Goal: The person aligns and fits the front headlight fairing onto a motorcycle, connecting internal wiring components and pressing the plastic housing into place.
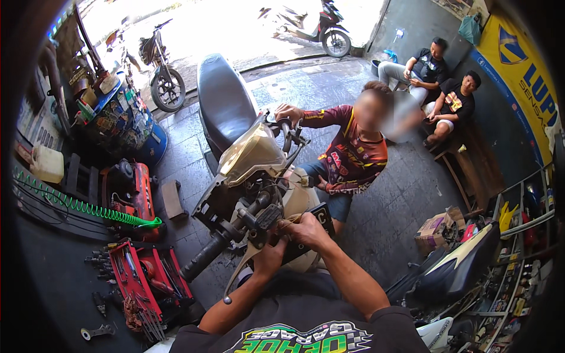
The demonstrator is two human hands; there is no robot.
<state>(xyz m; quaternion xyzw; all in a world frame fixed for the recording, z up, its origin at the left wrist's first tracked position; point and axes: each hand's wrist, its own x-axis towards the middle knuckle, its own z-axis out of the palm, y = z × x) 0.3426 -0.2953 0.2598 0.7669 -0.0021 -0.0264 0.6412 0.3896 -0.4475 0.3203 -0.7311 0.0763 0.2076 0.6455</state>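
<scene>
In front of me stands a scooter with its handlebar cover off and its pale front panel exposed. My left hand is just under the brake lever's dark housing, its fingers closed and partly hidden by the housing. My right hand is beside it, thumb and fingers pinched together near some thin tan strands. What either hand holds is too small to make out. The black handlebar grip and silver brake lever project toward the left of my hands. A dark plate is just beyond my right hand.
A co-worker crouches across the scooter, one hand on its far handlebar. Red tool trays and a red compressor are at left, with a green coiled hose. Two people sit at far right; a motorcycle seat is nearer.
</scene>
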